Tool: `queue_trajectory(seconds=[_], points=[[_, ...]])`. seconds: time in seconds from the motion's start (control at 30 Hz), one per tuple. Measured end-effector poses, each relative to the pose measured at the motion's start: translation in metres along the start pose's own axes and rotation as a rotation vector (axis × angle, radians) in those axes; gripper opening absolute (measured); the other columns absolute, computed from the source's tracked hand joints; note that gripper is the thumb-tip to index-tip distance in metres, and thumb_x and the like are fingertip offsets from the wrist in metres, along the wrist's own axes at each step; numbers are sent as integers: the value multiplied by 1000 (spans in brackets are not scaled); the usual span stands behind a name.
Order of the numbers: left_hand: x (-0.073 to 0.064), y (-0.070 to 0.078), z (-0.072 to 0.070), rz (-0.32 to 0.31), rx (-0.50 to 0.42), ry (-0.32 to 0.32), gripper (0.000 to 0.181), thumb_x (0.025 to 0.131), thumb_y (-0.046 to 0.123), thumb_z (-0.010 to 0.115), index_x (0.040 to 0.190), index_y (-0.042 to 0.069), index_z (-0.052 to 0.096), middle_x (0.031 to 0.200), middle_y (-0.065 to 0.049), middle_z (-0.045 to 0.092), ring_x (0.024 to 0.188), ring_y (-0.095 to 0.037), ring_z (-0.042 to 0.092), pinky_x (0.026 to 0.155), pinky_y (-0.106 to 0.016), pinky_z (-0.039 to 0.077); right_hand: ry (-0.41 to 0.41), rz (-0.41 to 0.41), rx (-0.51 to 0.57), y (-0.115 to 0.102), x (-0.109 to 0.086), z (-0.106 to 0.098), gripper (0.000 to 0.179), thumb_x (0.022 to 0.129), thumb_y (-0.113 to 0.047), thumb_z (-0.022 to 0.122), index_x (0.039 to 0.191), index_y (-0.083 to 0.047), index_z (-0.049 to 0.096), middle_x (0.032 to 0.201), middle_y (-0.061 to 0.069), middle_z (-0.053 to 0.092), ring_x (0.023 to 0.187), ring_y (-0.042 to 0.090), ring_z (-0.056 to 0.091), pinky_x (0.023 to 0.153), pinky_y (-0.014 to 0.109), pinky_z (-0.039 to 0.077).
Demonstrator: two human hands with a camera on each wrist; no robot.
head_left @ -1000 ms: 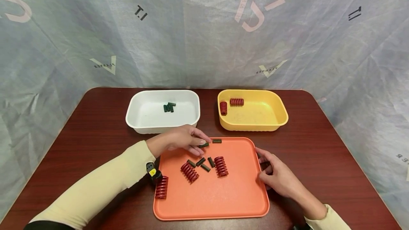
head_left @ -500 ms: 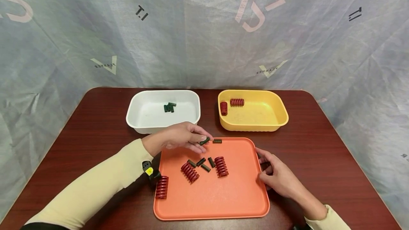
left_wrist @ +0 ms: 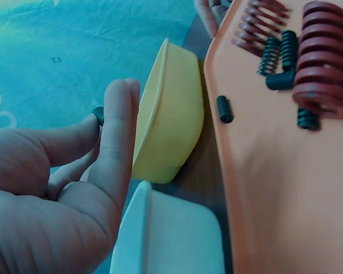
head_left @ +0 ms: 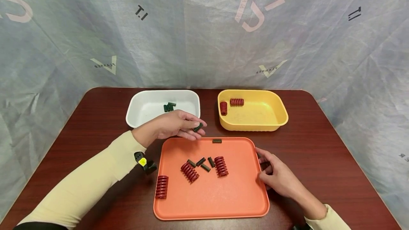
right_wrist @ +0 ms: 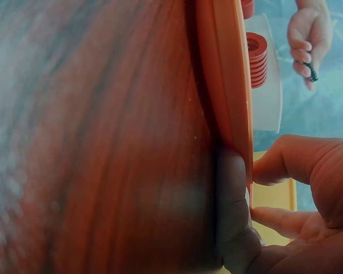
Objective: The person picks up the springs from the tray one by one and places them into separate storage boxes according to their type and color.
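Note:
Between thumb and fingers my left hand (head_left: 174, 125) pinches a small dark green spring (head_left: 198, 127), raised over the gap between the orange tray (head_left: 236, 198) and the white bin (head_left: 137, 116). In the left wrist view only the end of that spring (left_wrist: 99, 115) shows past the thumb. My right hand (head_left: 278, 173) grips the tray's right edge, thumb on the rim and other fingers at its outer side and below. On the tray lie several small green springs (head_left: 205, 167) beside two large red springs (head_left: 221, 166). Another red spring (head_left: 162, 187) lies at the left rim, and a green spring (head_left: 217, 141) near the far rim.
Several green springs (head_left: 169, 107) lie in the white bin, partly behind my left hand. A yellow bin (head_left: 255, 116) to its right contains two red springs (head_left: 236, 102). Both bins stand on the dark wooden table (head_left: 319, 159), with a grey sheet (head_left: 198, 38) hanging behind.
My left hand has lifted the small green spring off the tray's far part and carried it up and left toward the white bin. The right hand and tray have stayed put.

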State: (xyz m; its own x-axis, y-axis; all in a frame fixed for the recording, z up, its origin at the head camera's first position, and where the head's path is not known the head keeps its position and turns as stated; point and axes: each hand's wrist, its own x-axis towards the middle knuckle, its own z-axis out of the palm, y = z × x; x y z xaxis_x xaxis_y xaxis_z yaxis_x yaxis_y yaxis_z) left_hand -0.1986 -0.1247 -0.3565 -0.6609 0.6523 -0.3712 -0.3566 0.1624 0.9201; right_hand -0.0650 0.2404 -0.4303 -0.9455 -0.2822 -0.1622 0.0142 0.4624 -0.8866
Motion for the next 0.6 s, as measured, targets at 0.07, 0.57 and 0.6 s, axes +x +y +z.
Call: queue_trajectory(seconds=[0.07,0.57,0.6], points=[[-1,2,-5,8,-8,7,35,108,3,51,141,-10,55,115,-22,72,94,-20,75,91,-38,61,0,1,1,0,0,0,82,85,12,64,159,-3,33,124,24,53,81,26,63,49,37,61],[-6,13,-51,37,-55,102,40,111,6,46,147,-12,46,111,-15,74,97,-19,74,92,-35,60,17,11,-8,0,0,1,83,82,13,64,158,-3,34,122,23,52,78,25,63,48,37,61],[-7,13,-55,36,-58,111,40,111,6,46,147,-12,45,112,-14,74,97,-19,74,92,-35,60,16,10,-8,0,0,1,83,82,13,64,158,-3,34,122,23,52,78,25,63,48,37,61]])
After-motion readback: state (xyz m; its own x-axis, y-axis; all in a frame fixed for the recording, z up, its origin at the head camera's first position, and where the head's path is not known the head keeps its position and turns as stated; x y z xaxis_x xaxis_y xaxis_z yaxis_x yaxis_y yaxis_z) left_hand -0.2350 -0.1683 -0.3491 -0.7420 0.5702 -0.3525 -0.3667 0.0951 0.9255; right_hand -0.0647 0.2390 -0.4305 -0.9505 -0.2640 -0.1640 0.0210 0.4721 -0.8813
